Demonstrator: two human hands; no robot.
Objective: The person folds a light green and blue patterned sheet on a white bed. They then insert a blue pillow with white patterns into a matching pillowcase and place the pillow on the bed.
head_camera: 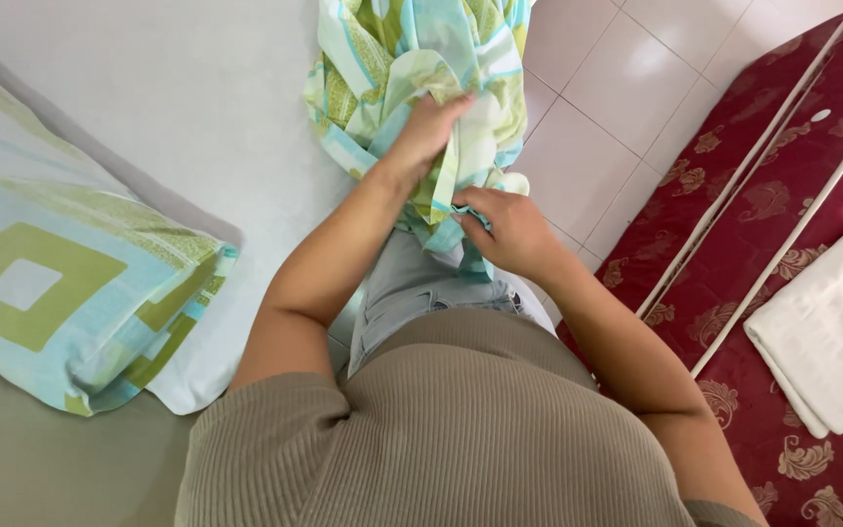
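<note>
Green and blue patterned cloth (pixel 412 59) hangs bunched up over the edge of the white bed (pixel 197 98). The left hand (pixel 426 132) is pushed into the cloth and closed around a fold. The right hand (pixel 504 229) pinches the lower edge tight. A matching pillow (pixel 60 303) lies on the bed nearby. A folded white towel (pixel 831 327) rests on the red mattress (pixel 734 195), well apart.
</note>
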